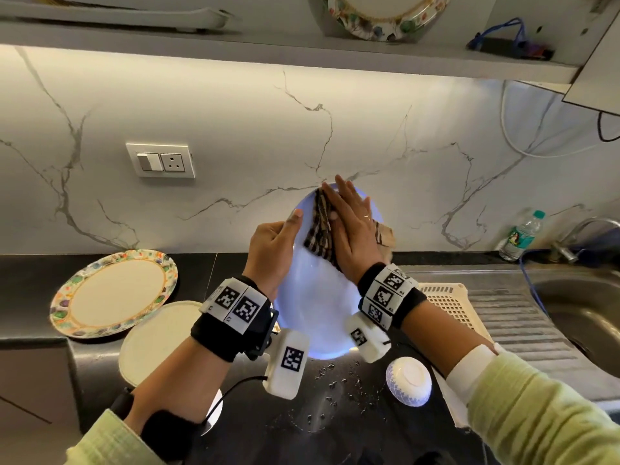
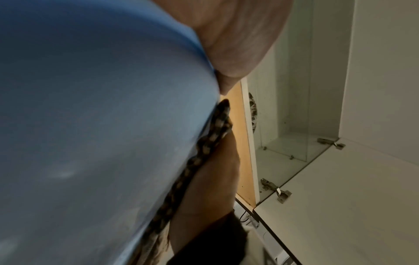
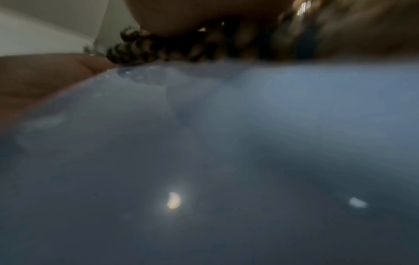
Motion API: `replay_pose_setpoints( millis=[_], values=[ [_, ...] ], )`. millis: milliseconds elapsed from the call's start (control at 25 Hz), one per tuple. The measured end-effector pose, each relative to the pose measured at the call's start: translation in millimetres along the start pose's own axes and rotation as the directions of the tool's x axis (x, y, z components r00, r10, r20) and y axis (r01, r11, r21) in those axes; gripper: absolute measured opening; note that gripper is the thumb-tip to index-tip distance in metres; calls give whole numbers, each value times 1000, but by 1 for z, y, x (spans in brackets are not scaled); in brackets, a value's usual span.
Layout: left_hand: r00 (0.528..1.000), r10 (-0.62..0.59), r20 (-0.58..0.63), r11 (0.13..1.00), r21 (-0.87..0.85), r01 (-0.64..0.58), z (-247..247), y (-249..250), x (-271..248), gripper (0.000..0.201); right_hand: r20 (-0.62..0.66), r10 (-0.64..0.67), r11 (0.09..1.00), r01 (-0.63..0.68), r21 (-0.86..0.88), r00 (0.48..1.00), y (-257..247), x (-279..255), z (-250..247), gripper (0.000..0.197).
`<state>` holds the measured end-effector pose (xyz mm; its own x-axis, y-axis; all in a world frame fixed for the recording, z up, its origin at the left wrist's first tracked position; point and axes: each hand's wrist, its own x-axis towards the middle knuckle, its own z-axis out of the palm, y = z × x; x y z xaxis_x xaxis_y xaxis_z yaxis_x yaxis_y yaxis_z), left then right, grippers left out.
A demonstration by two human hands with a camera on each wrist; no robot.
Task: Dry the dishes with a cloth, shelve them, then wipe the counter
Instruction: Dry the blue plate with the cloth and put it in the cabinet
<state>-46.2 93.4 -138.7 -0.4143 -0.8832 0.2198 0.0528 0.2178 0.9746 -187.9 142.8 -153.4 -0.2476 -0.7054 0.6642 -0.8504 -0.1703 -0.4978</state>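
Observation:
A pale blue plate (image 1: 312, 307) is held tilted above the black counter. My left hand (image 1: 273, 250) grips its left rim, thumb on the face. My right hand (image 1: 349, 226) lies flat with straight fingers, pressing a brown checked cloth (image 1: 320, 229) against the plate's upper face. The left wrist view shows the plate (image 2: 102, 116) from behind with the cloth (image 2: 204, 152) along its edge. In the right wrist view the plate (image 3: 226, 152) fills the frame, with the cloth (image 3: 140, 48) at the top. A floral plate (image 1: 382, 18) stands on the shelf above.
A floral plate (image 1: 114, 293) and a cream plate (image 1: 157, 340) lie on the counter (image 1: 30, 290) at left. An upturned white bowl (image 1: 408, 380) sits near a cream drain mat (image 1: 449, 300). Water drops (image 1: 332, 384) spot the counter. The sink (image 1: 583, 307), tap and a water bottle (image 1: 521, 234) are at right.

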Motion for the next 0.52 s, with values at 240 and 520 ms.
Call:
replay_pose_setpoints(
  millis=[240, 520],
  values=[
    [997, -50, 54, 986, -155, 58, 2, 2, 11, 83, 5, -354, 931, 352, -100, 935, -7, 2, 1, 47],
    [985, -108, 133, 963, -232, 137, -3, 13, 6, 37, 357, -705, 480, 783, -395, 612, 27, 13, -22, 66]
  ],
)
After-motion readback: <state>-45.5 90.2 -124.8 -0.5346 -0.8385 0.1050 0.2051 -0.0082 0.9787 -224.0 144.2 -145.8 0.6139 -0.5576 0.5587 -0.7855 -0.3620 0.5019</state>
